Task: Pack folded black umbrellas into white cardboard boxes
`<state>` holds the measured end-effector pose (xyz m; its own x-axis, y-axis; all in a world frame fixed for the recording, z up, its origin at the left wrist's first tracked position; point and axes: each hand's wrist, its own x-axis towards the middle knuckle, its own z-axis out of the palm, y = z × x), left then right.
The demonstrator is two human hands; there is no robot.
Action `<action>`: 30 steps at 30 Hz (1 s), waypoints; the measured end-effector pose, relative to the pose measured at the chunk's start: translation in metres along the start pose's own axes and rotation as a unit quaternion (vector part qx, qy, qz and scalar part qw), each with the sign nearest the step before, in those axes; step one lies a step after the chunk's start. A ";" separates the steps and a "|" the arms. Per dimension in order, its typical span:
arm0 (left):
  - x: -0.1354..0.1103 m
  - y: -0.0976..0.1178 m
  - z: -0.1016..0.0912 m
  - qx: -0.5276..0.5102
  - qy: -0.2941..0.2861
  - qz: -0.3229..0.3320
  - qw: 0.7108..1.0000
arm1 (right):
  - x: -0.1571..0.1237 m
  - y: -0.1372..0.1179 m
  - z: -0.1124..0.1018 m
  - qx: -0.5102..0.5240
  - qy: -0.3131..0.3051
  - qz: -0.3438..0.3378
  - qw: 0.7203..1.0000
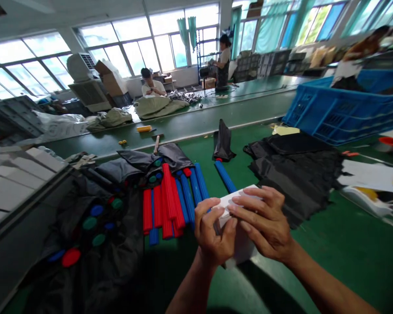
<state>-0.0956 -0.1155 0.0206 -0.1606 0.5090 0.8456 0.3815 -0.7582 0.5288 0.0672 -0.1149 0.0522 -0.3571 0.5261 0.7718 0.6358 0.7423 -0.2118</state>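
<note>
Over the green worktop (347, 266), left hand (214, 231) and right hand (262, 222) both grip a white card (240, 250), fingers wrapped over its top edge; can't tell if it's a flat carton or folded stock. Card sits just right of a pile of red and blue ribbed plastic rods (170, 205), near their ends, not touching as far as I can see. Rods lie partly on black fabric with round coloured discs (94, 222). One loose blue rod (225, 176) lies apart, beside a peaked black fabric piece (223, 141). Stacked black fabric (294, 174) is to the right. Upper right: blue plastic crate (340, 113), tilted in view; contents hidden from this angle. Cardboard boxes (109, 78) stand by the far windows. Grey crates (249, 65) are stacked further back. Far side: one seated person (152, 85), one standing person (224, 56), hands at their own work.
</note>
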 end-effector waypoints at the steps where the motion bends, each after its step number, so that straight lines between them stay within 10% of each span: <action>1: 0.002 -0.001 0.000 0.010 -0.002 0.012 1.000 | -0.002 0.000 0.002 -0.002 0.002 0.000 1.000; 19: 0.002 -0.026 0.004 0.048 -0.005 0.045 0.998 | 0.018 -0.003 0.026 0.024 0.060 0.049 0.997; 30: -0.066 -0.043 0.028 0.067 0.012 -0.047 0.997 | -0.034 0.005 0.064 -0.019 -0.025 0.148 0.989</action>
<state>-0.0756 -0.1050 -0.0598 -0.2221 0.5645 0.7950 0.4811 -0.6457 0.5930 0.0394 -0.1026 -0.0134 -0.1848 0.7382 0.6488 0.7421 0.5376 -0.4004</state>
